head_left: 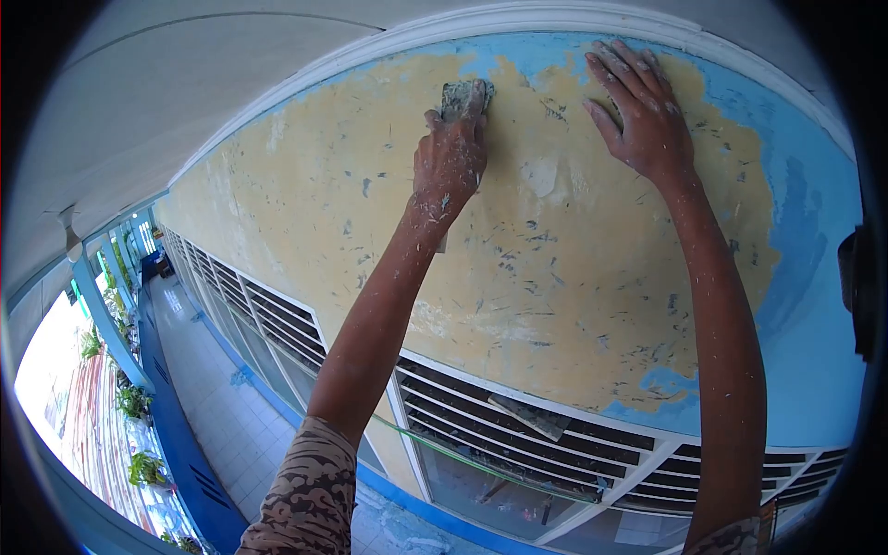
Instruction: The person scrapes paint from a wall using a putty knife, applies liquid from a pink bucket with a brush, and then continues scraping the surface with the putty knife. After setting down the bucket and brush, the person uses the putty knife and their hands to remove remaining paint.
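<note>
My left hand (450, 157) is closed around a paint scraper (458, 100), one finger pressed along its paint-crusted blade. The blade lies against the upper part of the wall (370, 213), close under the blue strip along the top. Most of the scraper's handle is hidden by the hand. Farther right, my right hand (643, 116) rests on the wall with fingers spread, holding nothing that I can see. Pale flecks dot both hands and forearms. Tan surface with dark scrape marks covers the wall's middle, and blue paint (805, 240) borders it on the right.
Louvered windows (518, 435) run below the wall, with a flat board (532, 418) on the slats. A green cord (481, 472) crosses in front. White molding (555, 14) edges the ceiling. At left, a tiled walkway (213, 388) runs beside a blue railing with potted plants (146, 469).
</note>
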A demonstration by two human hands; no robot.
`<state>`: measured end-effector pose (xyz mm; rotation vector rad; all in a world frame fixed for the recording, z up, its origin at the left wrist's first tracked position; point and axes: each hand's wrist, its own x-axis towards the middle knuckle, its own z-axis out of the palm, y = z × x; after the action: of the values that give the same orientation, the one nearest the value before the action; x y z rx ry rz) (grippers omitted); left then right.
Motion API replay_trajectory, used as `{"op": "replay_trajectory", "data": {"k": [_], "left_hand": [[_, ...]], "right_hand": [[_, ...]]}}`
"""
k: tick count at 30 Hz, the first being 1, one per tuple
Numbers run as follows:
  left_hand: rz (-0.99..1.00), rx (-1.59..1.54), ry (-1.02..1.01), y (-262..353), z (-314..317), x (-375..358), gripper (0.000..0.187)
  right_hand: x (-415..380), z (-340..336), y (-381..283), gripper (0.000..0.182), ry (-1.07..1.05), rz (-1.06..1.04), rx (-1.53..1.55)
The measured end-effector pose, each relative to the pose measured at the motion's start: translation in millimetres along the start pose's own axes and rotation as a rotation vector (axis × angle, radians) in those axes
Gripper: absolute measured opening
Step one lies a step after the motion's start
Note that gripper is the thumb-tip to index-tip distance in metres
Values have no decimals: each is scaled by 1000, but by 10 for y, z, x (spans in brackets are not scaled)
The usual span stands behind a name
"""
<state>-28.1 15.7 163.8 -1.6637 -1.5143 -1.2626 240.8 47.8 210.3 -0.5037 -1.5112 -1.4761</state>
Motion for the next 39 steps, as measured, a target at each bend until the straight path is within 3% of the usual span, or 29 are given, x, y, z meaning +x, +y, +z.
{"op": "replay_trajectory", "data": {"k": [3, 7, 10, 15, 19, 25, 29, 33, 39], "left_hand": [[51, 7, 180, -64, 12, 448, 51], [133, 55, 137, -72, 32, 318, 51], [29, 37, 63, -14, -5, 43, 49], [163, 59, 229, -209, -10, 517, 47], [98, 34, 110, -200, 15, 173, 48], [133, 52, 200, -255, -52, 649, 49], [127, 67, 111, -116, -10, 168, 49], [128, 39, 163, -156, -139, 573, 48], [130, 109, 111, -113, -117, 354, 48]], "right_hand": [[-12, 43, 6, 54, -32, 7, -9], [3, 0, 1, 54, -9, -9, 21], [-13, 13, 20, 53, 10, -5, 21], [-15, 20, 6, 52, -11, 12, 5], [-17, 13, 21, 52, 11, 10, 12], [22, 10, 31, 51, 14, -6, 14], [-7, 13, 14, 51, 5, 9, 9], [-6, 45, 23, 50, 8, 8, 21], [-15, 14, 15, 50, 2, 29, 11]]}}
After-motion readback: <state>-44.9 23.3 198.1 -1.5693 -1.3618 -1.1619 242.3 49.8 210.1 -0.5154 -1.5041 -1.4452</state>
